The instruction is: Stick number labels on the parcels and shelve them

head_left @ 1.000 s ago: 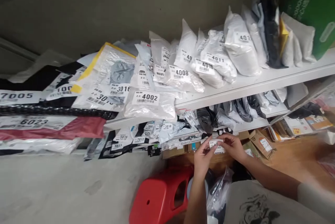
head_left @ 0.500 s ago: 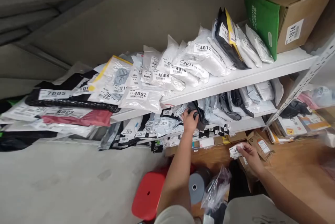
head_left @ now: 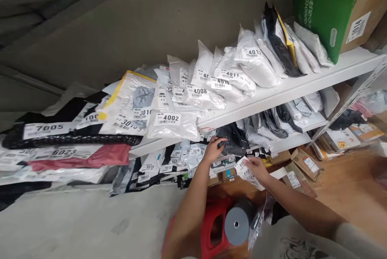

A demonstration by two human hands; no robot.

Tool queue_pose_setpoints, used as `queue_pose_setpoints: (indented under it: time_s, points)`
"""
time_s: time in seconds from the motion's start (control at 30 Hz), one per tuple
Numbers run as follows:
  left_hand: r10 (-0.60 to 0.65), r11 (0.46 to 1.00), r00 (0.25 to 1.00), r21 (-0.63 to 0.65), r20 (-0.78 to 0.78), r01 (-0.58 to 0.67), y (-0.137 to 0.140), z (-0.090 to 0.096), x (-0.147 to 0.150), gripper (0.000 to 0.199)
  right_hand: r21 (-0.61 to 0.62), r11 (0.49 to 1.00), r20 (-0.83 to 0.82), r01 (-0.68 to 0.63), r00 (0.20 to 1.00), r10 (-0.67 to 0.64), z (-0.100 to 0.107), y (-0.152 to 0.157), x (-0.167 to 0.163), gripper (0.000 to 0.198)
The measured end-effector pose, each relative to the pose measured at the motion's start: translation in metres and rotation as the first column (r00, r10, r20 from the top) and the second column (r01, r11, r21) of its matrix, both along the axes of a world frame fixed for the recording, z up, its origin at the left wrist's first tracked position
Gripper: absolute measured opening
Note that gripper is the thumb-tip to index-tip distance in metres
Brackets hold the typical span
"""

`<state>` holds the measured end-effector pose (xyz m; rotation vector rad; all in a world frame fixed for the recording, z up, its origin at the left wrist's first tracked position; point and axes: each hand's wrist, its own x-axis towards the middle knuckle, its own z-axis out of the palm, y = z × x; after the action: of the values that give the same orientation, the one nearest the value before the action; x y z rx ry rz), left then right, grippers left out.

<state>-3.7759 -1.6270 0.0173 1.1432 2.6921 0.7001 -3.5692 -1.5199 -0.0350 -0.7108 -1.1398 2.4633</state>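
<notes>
At the front of the second shelf, my left hand point(head_left: 213, 150) is closed on the edge of a black plastic mailer bag point(head_left: 234, 137). My right hand point(head_left: 256, 169) pinches a strip of white printed labels point(head_left: 245, 172), which hangs just below and to the right of that bag. Small pale packages with number labels, one reading 3010 point(head_left: 195, 152), lie to the left of my left hand. Above, clear and white bags lean in a row on the upper shelf, among them one marked 4008 point(head_left: 198, 91) and one marked 4002 point(head_left: 167, 120).
A cardboard box point(head_left: 358, 29) with a green side stands at the upper right. The white shelf edge point(head_left: 272, 93) runs across above my hands. Below are a red plastic stool point(head_left: 208, 226), a grey roll point(head_left: 236, 224) and cardboard parcels point(head_left: 305, 164) on the wooden floor.
My left hand has drawn the black mailer bag outward, so more of it shows. My right hand has moved left towards it, with the label strip now hanging longer. The view has shifted.
</notes>
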Motion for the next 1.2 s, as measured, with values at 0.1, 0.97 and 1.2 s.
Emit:
queue_pose_setpoints:
  time_s: [0.1, 0.97, 1.2]
  points:
    - [-0.041, 0.997, 0.996, 0.069, 0.081, 0.035, -0.006, -0.002, -0.007, 0.035, -0.074, 0.99, 0.023, 0.123, 0.992, -0.121, 0.002, -0.022, -0.071, 0.054]
    - [0.157, 0.987, 0.988, -0.015, 0.003, -0.157, 0.017, 0.006, 0.012, 0.032, 0.429, 0.903, 0.271, -0.024, 0.957, -0.103, -0.055, -0.026, -0.069, 0.038]
    - [0.337, 0.921, 0.941, -0.197, -0.035, -0.337, 0.066, 0.021, 0.03, 0.061, 0.701, 0.067, 0.712, -0.71, 0.69, -0.13, -0.004, 0.027, -0.083, 0.049]
